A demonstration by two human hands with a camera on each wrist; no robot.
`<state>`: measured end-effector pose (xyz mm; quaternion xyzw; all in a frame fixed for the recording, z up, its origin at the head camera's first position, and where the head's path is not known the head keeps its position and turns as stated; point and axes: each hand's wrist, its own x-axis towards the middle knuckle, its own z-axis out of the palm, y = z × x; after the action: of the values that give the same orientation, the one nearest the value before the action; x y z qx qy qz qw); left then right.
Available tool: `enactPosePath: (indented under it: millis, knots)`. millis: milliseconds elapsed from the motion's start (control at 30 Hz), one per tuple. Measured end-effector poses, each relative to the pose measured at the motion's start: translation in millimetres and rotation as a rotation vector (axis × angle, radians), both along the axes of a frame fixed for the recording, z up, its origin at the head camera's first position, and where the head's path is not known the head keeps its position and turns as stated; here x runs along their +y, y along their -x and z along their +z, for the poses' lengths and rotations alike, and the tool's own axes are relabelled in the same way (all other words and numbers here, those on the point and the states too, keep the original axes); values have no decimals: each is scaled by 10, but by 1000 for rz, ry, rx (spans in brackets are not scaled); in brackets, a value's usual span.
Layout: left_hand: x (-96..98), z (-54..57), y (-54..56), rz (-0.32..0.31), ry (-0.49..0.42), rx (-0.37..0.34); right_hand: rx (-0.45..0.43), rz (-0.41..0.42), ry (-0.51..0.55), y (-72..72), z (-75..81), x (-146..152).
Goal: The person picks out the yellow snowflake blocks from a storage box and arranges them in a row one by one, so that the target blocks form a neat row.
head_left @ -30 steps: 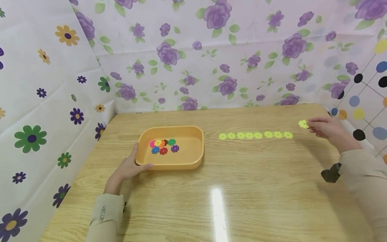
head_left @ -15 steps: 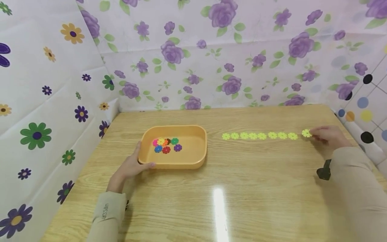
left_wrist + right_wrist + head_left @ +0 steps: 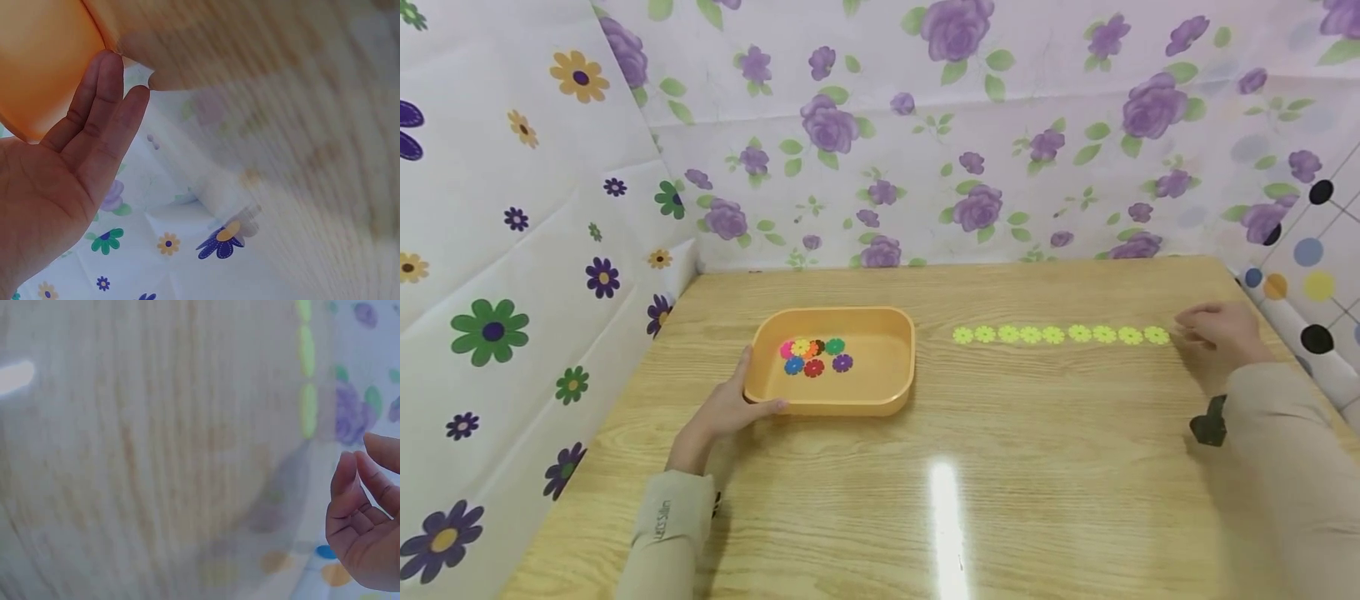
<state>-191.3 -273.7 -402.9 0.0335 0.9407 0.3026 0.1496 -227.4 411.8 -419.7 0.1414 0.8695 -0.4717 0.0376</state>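
An orange tray (image 3: pixel 850 409) stands left of the middle of the table, with several colourful flower-shaped plastic discs (image 3: pixel 814 367) inside. My left hand (image 3: pixel 721 413) holds its near left corner, thumb along the front wall and fingers against the left side. The left wrist view shows those fingers on the tray wall (image 3: pixel 47 56). Several yellow-green flower-shaped discs (image 3: pixel 1031 334) lie in a row to the right of the tray. Just beyond the right-hand end disc (image 3: pixel 1156 335) is my right hand (image 3: pixel 1221 333), fingers loosely bent and holding nothing. In the right wrist view its fingers (image 3: pixel 350 487) are off the row.
Flower-printed sheeting (image 3: pixel 880 150) rises behind the wooden table (image 3: pixel 850 500) and along its left side. A dotted covering (image 3: pixel 1315 287) stands at the right. A dark object (image 3: pixel 1210 423) sits by the right sleeve.
My right hand has brought a yellow-green disc down to the right end of the row, let it go and drawn slightly right. My left hand stays on the tray.
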Motion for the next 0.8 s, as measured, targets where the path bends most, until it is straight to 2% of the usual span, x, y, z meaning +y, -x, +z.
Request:
enactPosePath:
  millis: [167,367,500,800]
  knots:
    - [-4,8,-6,-3,2,4,28,49,-36,13,153,-130]
    - [-13,5,6,-1,3,2,50,90,-32,19,284,-349]
    - [-14,-4,7,-5,3,4,65,122,-43,21,343,-520]
    - [-17,-18,2,-8,6,10,20,221,29,84,414,-1064]
